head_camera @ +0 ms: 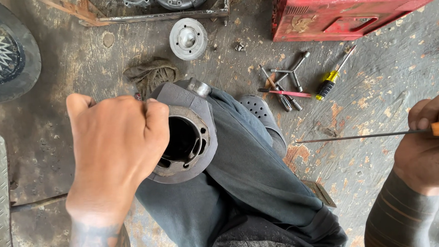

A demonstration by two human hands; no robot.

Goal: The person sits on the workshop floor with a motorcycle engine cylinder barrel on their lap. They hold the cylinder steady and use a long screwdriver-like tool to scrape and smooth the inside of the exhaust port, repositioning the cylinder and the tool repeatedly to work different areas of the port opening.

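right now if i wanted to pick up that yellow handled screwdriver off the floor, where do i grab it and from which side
Probably by the black-and-yellow handle of the yellow-handled screwdriver, coming straight down from above. It lies flat on the floor, thick handle end nearer you, thin shaft pointing away toward the red machine. Pinch across the handle's sides; the loose metal tools lie close on its left, so stay toward the right.
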